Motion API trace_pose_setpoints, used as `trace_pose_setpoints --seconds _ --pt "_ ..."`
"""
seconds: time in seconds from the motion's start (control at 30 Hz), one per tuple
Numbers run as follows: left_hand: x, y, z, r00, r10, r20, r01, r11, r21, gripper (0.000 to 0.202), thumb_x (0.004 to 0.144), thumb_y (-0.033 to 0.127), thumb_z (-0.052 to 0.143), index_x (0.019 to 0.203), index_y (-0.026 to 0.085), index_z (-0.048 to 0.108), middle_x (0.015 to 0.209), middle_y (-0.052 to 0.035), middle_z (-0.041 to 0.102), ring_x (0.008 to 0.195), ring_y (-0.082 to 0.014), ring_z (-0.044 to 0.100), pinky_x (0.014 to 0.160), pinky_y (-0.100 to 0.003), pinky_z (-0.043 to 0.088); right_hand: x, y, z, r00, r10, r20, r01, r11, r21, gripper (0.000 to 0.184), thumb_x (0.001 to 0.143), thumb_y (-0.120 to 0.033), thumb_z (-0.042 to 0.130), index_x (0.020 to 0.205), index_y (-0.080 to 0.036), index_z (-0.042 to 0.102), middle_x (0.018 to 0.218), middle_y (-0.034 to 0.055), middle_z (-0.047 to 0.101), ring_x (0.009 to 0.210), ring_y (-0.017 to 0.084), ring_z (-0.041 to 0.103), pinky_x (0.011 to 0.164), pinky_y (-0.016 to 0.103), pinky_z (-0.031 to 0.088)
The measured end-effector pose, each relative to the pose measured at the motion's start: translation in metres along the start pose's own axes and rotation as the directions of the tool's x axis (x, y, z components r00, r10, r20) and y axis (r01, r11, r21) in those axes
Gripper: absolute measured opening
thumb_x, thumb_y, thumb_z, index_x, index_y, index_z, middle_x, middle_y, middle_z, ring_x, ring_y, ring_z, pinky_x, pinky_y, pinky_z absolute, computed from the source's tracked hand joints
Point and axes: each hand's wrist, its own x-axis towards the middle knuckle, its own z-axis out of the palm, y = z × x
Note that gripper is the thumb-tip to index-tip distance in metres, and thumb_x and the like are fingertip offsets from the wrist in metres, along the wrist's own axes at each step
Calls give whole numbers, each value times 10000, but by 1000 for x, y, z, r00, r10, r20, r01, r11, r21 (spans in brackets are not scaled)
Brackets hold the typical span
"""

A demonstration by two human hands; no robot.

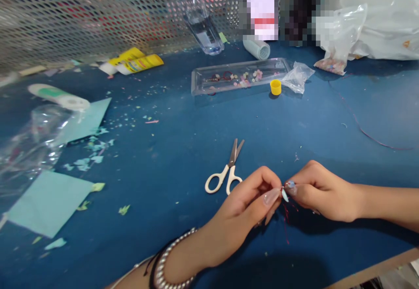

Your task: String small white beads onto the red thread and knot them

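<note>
My left hand (252,201) and my right hand (322,193) meet fingertip to fingertip low over the blue table (183,149). Both pinch a thin red thread (286,219) that hangs down between them. A small pale bead or petal (285,195) sits at the pinch point. White-handled scissors (225,171) lie shut just left of my left hand, apart from it. Bracelets ring my left wrist (166,267).
A clear tray (203,84) of small beads lies behind, with a yellow cap (276,87) and plastic bags (340,36) to its right. Light blue paper sheets (49,201) and scraps cover the left. Glue tubes (137,62) and a water bottle (204,29) stand by the perforated metal wall.
</note>
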Motion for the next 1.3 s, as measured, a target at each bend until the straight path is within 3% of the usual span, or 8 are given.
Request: trace_pose_setpoints --seconds 0.23,0.43,0.7,0.97,1.17,1.3 --pt "4 -3 -5 998 39 42 -42 995 89 300 891 449 432 729 202 380 594 69 372 469 -73 319 440 -206 271 0 2 0 999 -51 -13 51 999 -2 325 810 -171 360 499 -183 267 445 -69 250 406 42 219 383 184 197" --pt "3 2 1 998 22 -54 -8 971 240 313 888 443 401 696 197 401 552 71 331 461 -80 292 415 -198 277 0 3 -1 995 -91 -27 90 996 -20 301 791 -156 361 509 -183 259 468 -70 218 426 44 194 396 192 181" --pt "7 11 -2 999 -24 24 12 912 410 395 890 401 368 559 185 358 496 65 317 455 -78 295 417 -206 257 1 3 -1 994 -100 -33 98 993 -63 295 766 -131 370 504 -186 245 462 -74 203 425 41 176 386 185 169" --pt "5 4 -6 1000 -29 -8 30 964 264 480 858 384 379 437 194 247 406 68 216 388 -71 197 392 -248 155 1 3 -1 996 -87 -16 85 994 -74 301 746 -116 389 481 -178 260 458 -74 207 428 42 184 395 194 172" --pt "3 10 -8 991 -103 88 89 984 153 510 837 404 401 390 171 481 357 56 230 353 -71 174 380 -258 112 2 3 -4 992 -112 58 115 993 -42 309 767 -101 378 490 -180 264 471 -74 207 437 47 191 416 201 183" --pt "4 10 -5 992 -123 28 119 987 105 374 833 413 444 557 172 518 404 70 291 370 -69 229 352 -206 143 2 3 -6 978 -136 160 126 989 72 335 820 -159 377 500 -182 279 449 -74 263 408 42 239 407 193 217"
